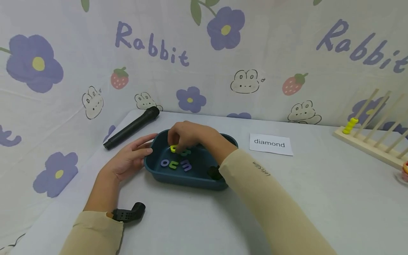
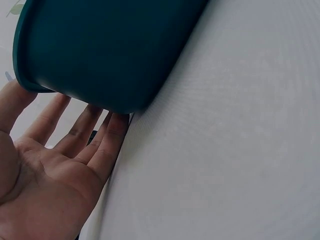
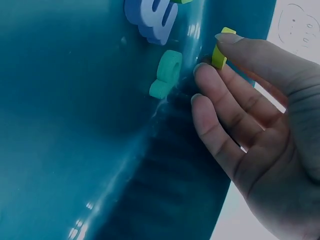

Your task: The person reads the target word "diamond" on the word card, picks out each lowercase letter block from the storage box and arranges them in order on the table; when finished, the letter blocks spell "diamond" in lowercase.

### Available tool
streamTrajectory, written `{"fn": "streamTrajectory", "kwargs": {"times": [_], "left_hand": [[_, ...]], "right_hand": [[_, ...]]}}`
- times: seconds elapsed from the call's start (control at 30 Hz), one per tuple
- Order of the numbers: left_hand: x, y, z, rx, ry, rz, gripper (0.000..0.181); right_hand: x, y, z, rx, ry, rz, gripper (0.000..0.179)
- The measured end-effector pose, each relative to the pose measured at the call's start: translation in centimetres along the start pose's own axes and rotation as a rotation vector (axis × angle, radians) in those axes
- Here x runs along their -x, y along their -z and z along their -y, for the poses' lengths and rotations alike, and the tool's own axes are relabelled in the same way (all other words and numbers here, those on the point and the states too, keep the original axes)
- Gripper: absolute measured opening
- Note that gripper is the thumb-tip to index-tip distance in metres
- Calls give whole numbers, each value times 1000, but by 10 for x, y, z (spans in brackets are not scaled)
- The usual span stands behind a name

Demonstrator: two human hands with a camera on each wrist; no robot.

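A dark teal tray (image 1: 191, 182) sits on the white table. My left hand (image 1: 129, 159) is at its left end, fingers extended and fingertips against the wall (image 2: 95, 60). Inside the tray, my right hand (image 1: 191, 134) pinches a yellow letter (image 3: 219, 56) between thumb and fingertips, at the tray's far side. A teal-green letter (image 3: 167, 75) lies close by the fingers, partly hidden by the hand in the head view. Nearer the front lie a purple letter o (image 1: 164, 163), a green letter n (image 1: 173, 165) and a purple letter m (image 1: 186, 165).
A card (image 1: 271, 144) reading "diamond" lies right of the tray. A black microphone (image 1: 131, 129) lies at the back left. At the far right stands a wooden peg rack (image 1: 371, 147) with yellow beads. A patterned cloth hangs behind the table.
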State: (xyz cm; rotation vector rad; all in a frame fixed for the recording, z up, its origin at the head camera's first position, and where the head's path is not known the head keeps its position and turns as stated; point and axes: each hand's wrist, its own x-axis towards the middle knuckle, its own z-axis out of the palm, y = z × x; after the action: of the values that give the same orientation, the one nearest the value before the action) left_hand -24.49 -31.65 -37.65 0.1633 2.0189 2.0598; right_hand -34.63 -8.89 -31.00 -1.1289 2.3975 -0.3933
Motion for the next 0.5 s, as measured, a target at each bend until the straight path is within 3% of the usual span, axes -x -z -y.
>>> {"fn": "streamTrajectory", "kwargs": {"times": [0.17,0.5], "left_hand": [[-1,1,1,-4,-3,0,61],[-1,1,1,1,10,-8,60]], "right_hand": [[2,2,-1,-37,10,10,39],[10,11,-4,-146,20,26,29]]}}
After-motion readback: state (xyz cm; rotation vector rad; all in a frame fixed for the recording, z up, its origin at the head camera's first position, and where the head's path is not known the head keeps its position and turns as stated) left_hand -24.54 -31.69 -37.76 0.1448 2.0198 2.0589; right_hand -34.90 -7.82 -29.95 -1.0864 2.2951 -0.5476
